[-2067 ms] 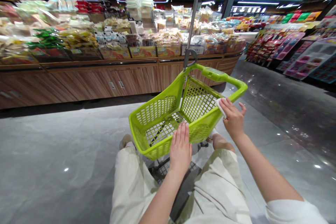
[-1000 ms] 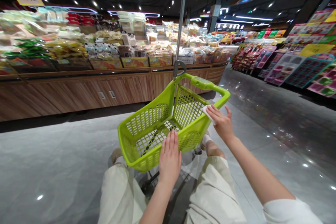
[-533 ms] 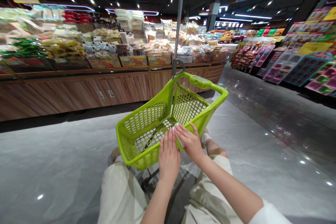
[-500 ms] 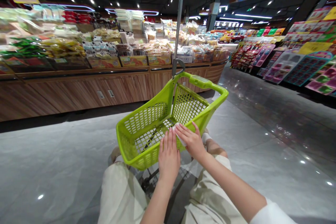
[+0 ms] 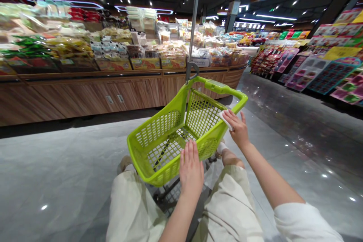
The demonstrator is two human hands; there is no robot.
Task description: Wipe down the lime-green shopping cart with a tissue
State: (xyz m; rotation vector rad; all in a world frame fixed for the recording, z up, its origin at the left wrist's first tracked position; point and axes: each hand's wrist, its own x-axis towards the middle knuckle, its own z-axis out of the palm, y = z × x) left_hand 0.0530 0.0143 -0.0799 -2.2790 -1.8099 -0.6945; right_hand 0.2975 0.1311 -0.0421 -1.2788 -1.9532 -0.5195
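Note:
A lime-green plastic shopping cart basket (image 5: 159,132) stands in front of my knees, with a grey pole rising from its far corner. My left hand (image 5: 191,169) lies flat on the near rim, fingers stretched out and together. My right hand (image 5: 237,127) presses a small white wipe (image 5: 225,119) against the right side rim, fingers extended over it. The basket holds nothing that I can see.
A long wooden display counter (image 5: 113,90) stacked with packaged food runs across the back. Shelves of colourful goods (image 5: 317,64) line the right aisle. Glossy grey floor (image 5: 56,166) spreads around the cart. My legs in pale trousers (image 5: 133,208) flank the cart's frame.
My right hand slid the wipe down the right rim to beside my left hand, then back up toward the handle. My left hand stayed on the near rim.

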